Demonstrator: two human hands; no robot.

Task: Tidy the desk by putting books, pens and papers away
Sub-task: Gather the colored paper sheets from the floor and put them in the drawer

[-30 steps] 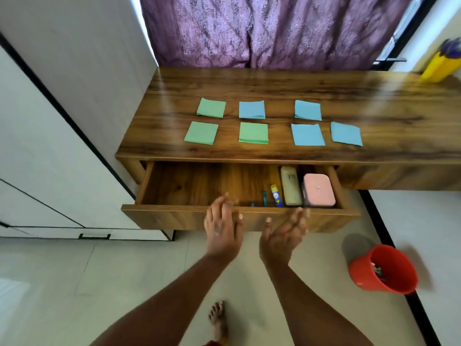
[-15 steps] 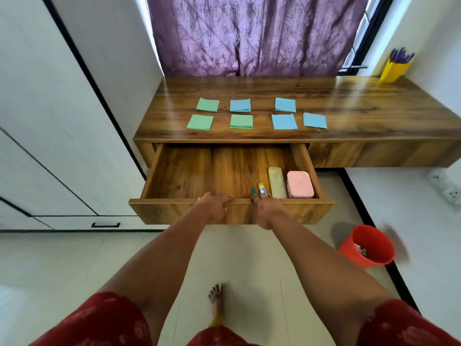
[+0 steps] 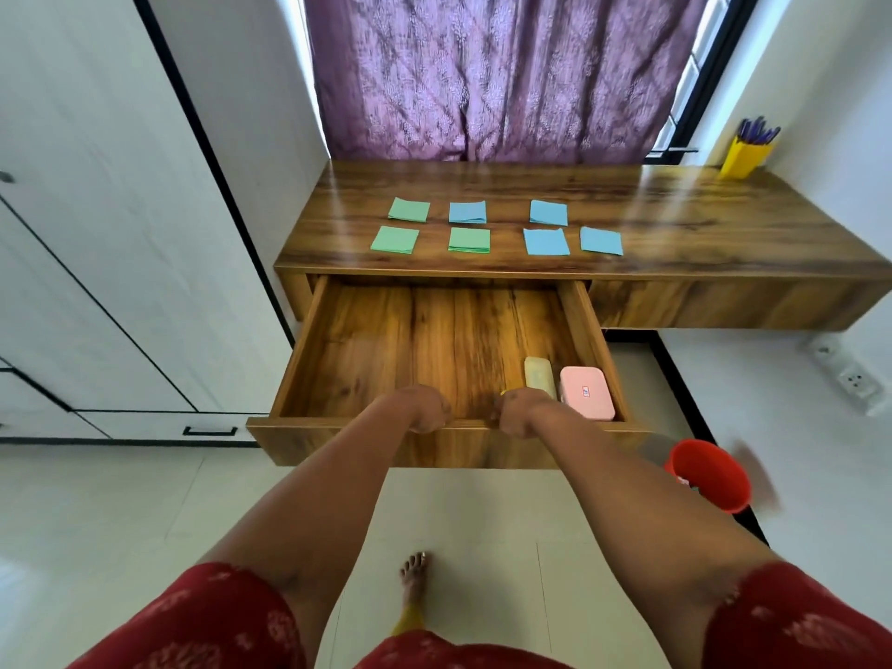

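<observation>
- We see the drawer point(image 3: 449, 340) pulled far out from under the desk point(image 3: 675, 219); its front panel hangs over white floor tiles, well forward of the desk's front edge.
- Left of the drawer stands a white cupboard point(image 3: 96, 243), its corner close to the drawer's left wall. To the right, a red bucket point(image 3: 709, 475) sits on the floor just beside the drawer's front right corner.
- Left hand point(image 3: 425, 410) and right hand point(image 3: 519, 412) are both hooked over the top edge of the drawer front, near its middle, fingers curled around the panel and grasping it. The two hands sit near each other, not touching.
- Inside the drawer, most of the bottom is bare wood. At the front right corner lie a pale case point(image 3: 540, 376) and a pink box point(image 3: 586, 392), side by side; the right hand is just beside the case.
- The papers point(image 3: 497, 226), seven small squares in green and blue, lie flat in two rows on the desk top, behind the drawer and well apart from both hands.
- A yellow cup point(image 3: 743, 156) with pens point(image 3: 758, 130) stands at the desk's far right back corner, against the wall.
- A purple curtain point(image 3: 482, 74) hangs behind the desk.
</observation>
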